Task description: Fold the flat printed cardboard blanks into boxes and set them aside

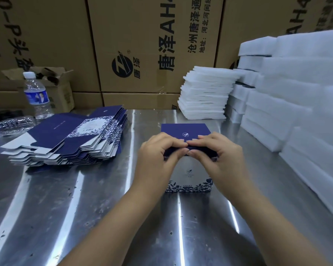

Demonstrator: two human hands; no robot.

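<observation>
Hands meet at the top of a half-made box point(188, 179), which stands upright on the steel worktop point(85, 198) straight ahead of the person, at the centre of the view. The left hand point(158, 150) and the right hand point(219, 152) sit at either side of its near upper edge, equally close. Their fingers point(176, 144) are curled over a dark blue fold there, thumbs below and fingertips above, the two sets almost touching in the middle. Both hands pinch that fold; neither is free.

The fold's long axis runs left to right, across the person's line of sight. Behind it a blue lid panel point(185, 129) with a small white emblem slopes away to the far side. The top closure looks to be mid-tuck, so the coming move likely turns on pressing down and away along that edge.

The hands hide the tuck flap and the box's opening, so whether the flap has gone in cannot be told. To the left, well apart, lies the stack of flat blanks point(75, 135), with a water bottle point(37, 93) beyond it. White foam pads point(204, 93) are piled to the right, some cut off by the frame.
</observation>
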